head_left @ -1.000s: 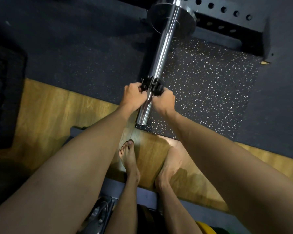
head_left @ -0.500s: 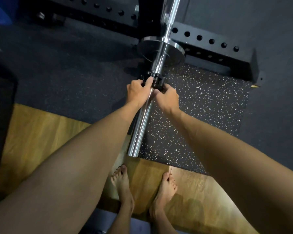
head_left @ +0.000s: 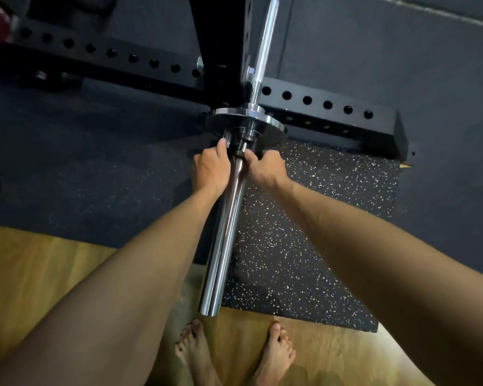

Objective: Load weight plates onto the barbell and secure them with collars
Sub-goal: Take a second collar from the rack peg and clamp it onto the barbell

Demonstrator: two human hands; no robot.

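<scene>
A chrome barbell sleeve [head_left: 226, 232] runs from near my feet up toward the rack. One dark weight plate [head_left: 265, 130] sits far up the sleeve against the bar's shoulder. A black collar [head_left: 241, 143] is on the sleeve right against the plate. My left hand [head_left: 211, 168] grips the collar's left side, thumb up along it. My right hand [head_left: 265, 167] grips its right side, with the thumb on the collar's near face. My fingers hide most of the collar.
A black rack upright [head_left: 221, 45] and its perforated base beams [head_left: 326, 107] stand just behind the plate. A speckled rubber mat [head_left: 304, 232] lies under the sleeve, wood flooring [head_left: 39, 268] nearer me. My bare feet [head_left: 234, 355] stand below the sleeve's end.
Both hands have slid the collar along the sleeve, from near its free end up to the plate. The camera has moved forward with them.
</scene>
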